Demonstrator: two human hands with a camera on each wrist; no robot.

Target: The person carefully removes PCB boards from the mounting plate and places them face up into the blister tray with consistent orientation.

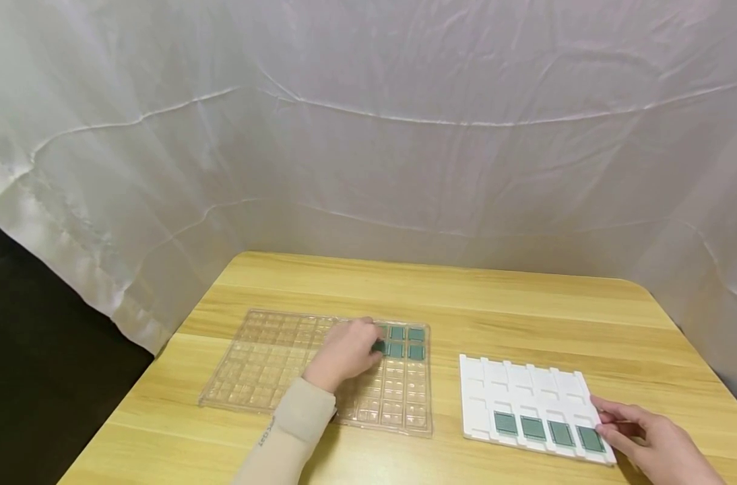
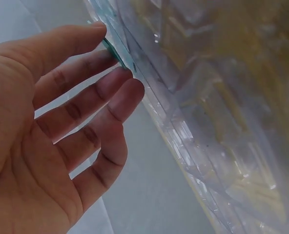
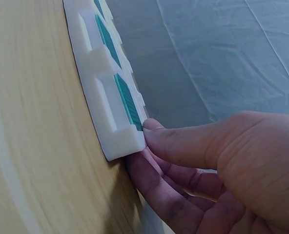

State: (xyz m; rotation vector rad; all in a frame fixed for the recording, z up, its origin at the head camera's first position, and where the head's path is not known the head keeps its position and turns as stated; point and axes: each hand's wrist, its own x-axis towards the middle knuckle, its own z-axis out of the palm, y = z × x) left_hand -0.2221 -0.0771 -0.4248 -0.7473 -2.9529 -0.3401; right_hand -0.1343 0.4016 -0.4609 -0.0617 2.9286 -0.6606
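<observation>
A clear plastic tray (image 1: 265, 360) with many small pockets lies on the left of the table; several green square chips (image 1: 396, 333) sit at its far right corner. Over that corner is my left hand (image 1: 347, 350). In the left wrist view, its thumb and fingertips pinch a thin green chip (image 2: 115, 52) by the edges, close to the tray. My right hand (image 1: 662, 441) grips the near right corner of a white tray (image 1: 496, 377), thumb on the rim and fingers below. Several green chips (image 1: 532, 428) fill the white tray's near row. The left fingertips are partly hidden in the head view.
Both trays lie on a wood-grain table (image 1: 441, 283), with a strip of tabletop between them. A pale cloth curtain (image 1: 405, 168) hangs behind and around the table. Something dark (image 1: 35, 377) is at the far left.
</observation>
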